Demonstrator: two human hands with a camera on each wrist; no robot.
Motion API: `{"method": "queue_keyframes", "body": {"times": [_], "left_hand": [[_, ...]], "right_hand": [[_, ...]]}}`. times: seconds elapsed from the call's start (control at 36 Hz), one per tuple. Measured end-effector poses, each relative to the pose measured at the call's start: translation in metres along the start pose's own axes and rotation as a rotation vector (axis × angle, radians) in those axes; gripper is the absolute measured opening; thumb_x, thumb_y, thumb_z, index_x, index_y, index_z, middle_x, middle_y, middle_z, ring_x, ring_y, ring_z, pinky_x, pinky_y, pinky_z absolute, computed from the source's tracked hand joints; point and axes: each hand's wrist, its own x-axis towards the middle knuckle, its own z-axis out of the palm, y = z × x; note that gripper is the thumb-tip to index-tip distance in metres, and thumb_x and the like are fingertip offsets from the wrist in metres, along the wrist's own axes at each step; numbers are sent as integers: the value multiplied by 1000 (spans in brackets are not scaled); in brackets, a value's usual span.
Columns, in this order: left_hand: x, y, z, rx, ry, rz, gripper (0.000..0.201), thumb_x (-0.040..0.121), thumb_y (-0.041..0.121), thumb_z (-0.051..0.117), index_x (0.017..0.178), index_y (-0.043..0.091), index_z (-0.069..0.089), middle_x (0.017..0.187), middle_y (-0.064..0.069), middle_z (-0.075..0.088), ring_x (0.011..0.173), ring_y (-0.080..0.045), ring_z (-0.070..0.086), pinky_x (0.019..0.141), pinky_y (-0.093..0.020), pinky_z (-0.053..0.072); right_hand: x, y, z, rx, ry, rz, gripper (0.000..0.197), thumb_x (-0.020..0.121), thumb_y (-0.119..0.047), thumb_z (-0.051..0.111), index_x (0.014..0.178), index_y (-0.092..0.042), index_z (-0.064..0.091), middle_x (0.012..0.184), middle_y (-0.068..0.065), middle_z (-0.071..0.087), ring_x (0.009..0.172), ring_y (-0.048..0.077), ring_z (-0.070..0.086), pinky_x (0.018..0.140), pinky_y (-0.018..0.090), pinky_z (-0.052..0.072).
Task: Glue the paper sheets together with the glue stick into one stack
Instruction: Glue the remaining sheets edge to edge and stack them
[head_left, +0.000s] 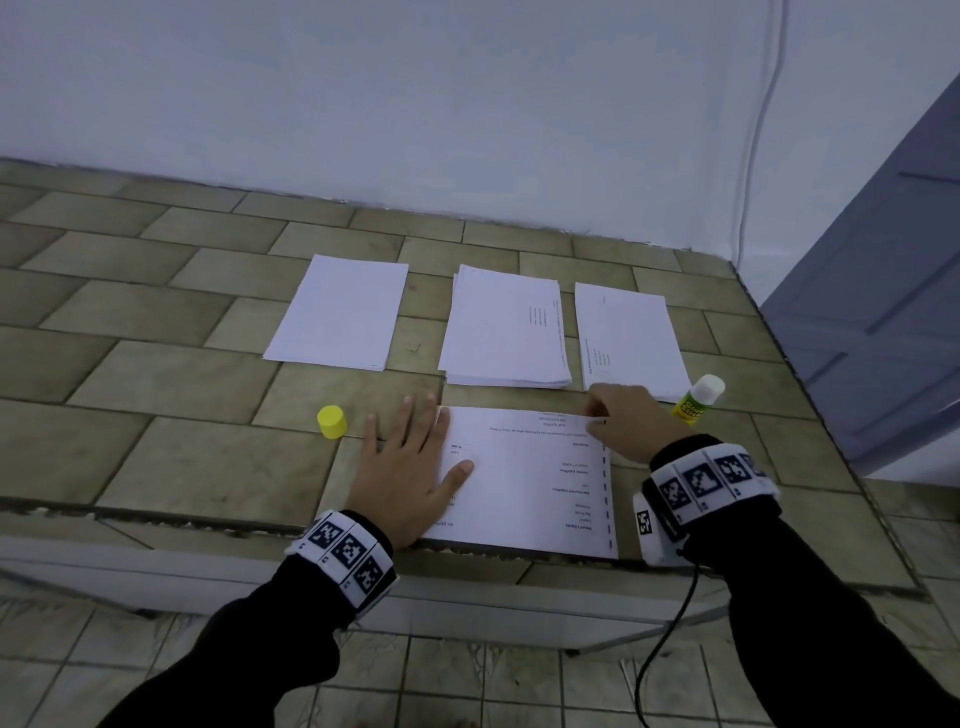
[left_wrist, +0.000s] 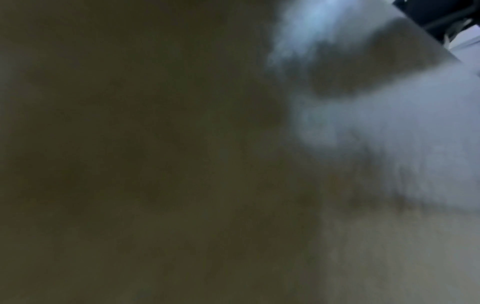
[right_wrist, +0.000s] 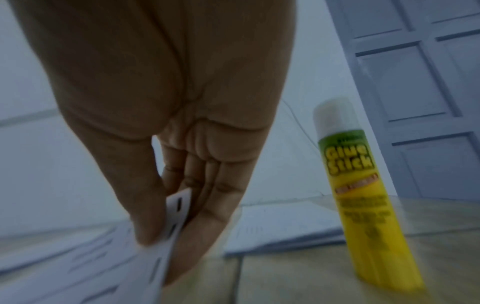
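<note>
A printed sheet (head_left: 535, 483) lies at the front edge of the tiled ledge. My left hand (head_left: 410, 457) presses flat on its left side, fingers spread. My right hand (head_left: 618, 421) pinches the sheet's far right corner (right_wrist: 176, 214) between thumb and fingers, lifting it slightly. The yellow glue stick (head_left: 698, 397) stands uncapped just right of that hand, also in the right wrist view as the glue stick (right_wrist: 363, 205). Its yellow cap (head_left: 331, 422) stands left of my left hand. Behind lie three paper piles: left (head_left: 340, 314), middle (head_left: 506, 327), right (head_left: 631, 343). The left wrist view is dark and blurred.
The tiled ledge (head_left: 156, 374) ends in a step down at the front, with tiled floor (head_left: 467, 686) below. A white wall (head_left: 415, 104) runs behind the papers. A grey panelled door (head_left: 883, 312) stands at the right, close to the glue stick.
</note>
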Motion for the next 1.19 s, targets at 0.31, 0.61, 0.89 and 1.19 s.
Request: {"method": "queue_keyframes", "body": {"times": [0.31,0.61,0.89,1.19], "left_hand": [[-3,-2,-2,-144,71,20,96,80,75,-19,157,23,7,163,-2,-12,151,-19,-8,119,-55,-1],[-2,-2,1,-121,55,6,99,77,77,-19,157,25,9,164,0,-5,150,-17,-10,119,-54,-5],[-2,-3,0,-114,57,8,101,76,79,-19,156,25,10,164,2,-6,150,-16,-12,119,-52,-9],[-2,-3,1,-116,62,0,90,83,75,-4,156,26,12,164,3,-4,150,-15,-11,118,-50,-11]], "right_hand": [[0,13,-75,481,233,-10,9,83,2,68,80,-6,66,76,11,71,68,26,71,67,36,60],[60,-9,-24,949,383,215,24,80,7,69,85,-8,51,97,22,59,68,26,67,68,37,61],[78,-22,9,385,380,172,24,84,-10,68,107,-8,63,93,5,57,93,22,57,79,21,41],[74,-36,11,68,222,233,22,91,-20,61,111,-12,60,125,16,44,114,34,49,94,39,45]]}}
